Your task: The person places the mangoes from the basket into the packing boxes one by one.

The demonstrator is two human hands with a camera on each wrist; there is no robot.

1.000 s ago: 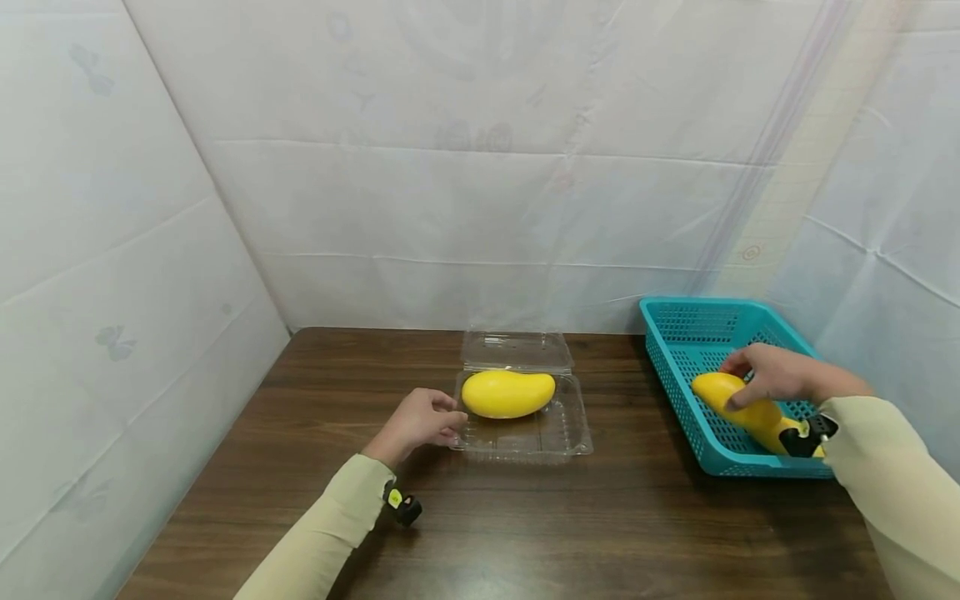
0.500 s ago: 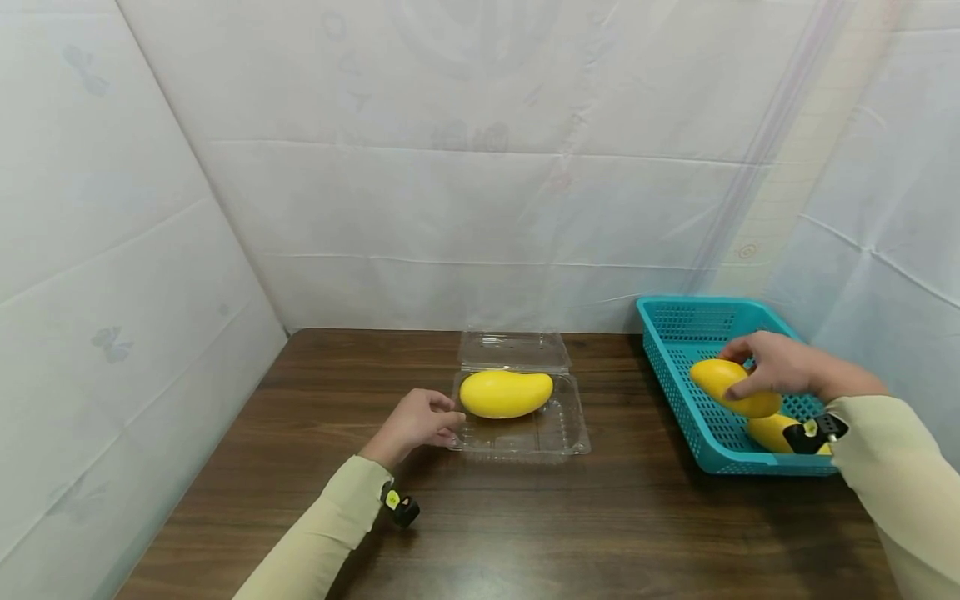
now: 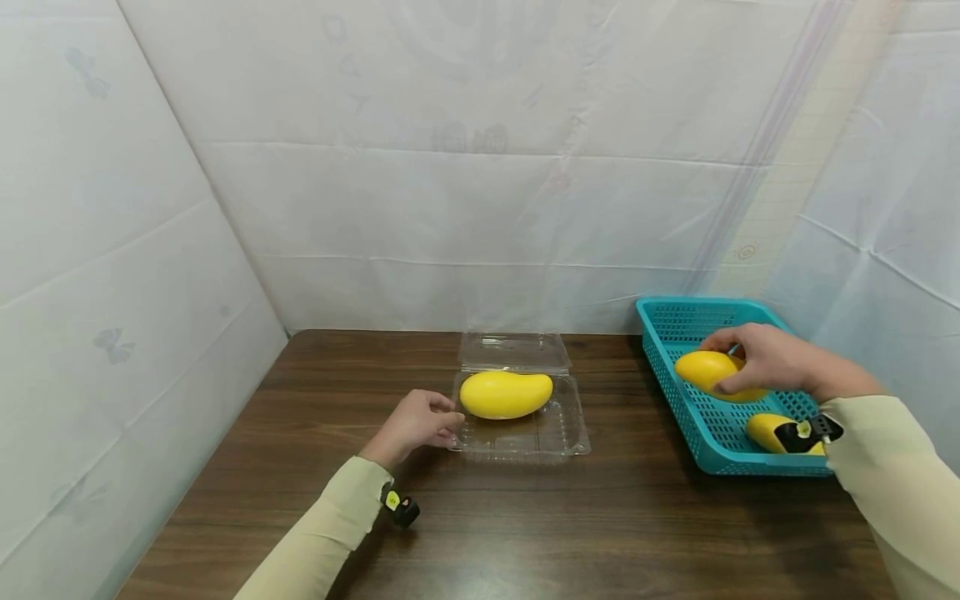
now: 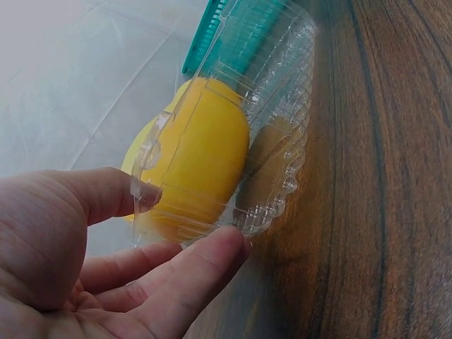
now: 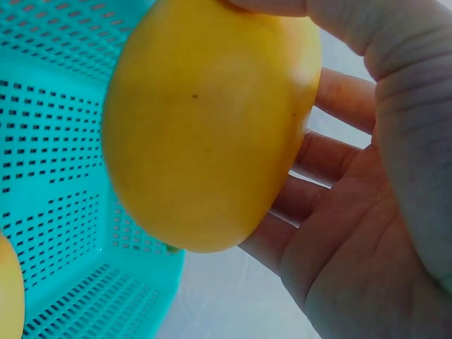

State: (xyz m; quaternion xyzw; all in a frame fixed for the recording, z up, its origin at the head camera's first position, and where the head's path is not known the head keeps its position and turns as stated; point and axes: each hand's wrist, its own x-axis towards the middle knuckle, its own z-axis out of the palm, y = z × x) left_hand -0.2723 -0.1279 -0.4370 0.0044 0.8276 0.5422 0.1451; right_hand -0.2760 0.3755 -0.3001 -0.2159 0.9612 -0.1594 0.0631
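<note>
Right hand (image 3: pixel 772 358) grasping a smooth oval yellow mango (image 3: pixel 701 369)

Held mango is hanging over a rectangular teal perforated plastic basket (image 3: pixel 667 387), right of frame. Second, partly hidden yellow mango (image 3: pixel 763 429) is lying in the basket, lower right of frame. Clear plastic hinged container (image 3: pixel 564 429) is resting on the dark wood-grain bench (image 3: pixel 480 525), centre of frame, bearing a curved bright-yellow mango (image 3: pixel 504 395). Left hand (image 3: pixel 415 425) is pinching the container's left edge. Step in hand, as judged: removal from the basket. Next move is seemingly calling for a firm grip and clearance over the basket's left wall.
</note>
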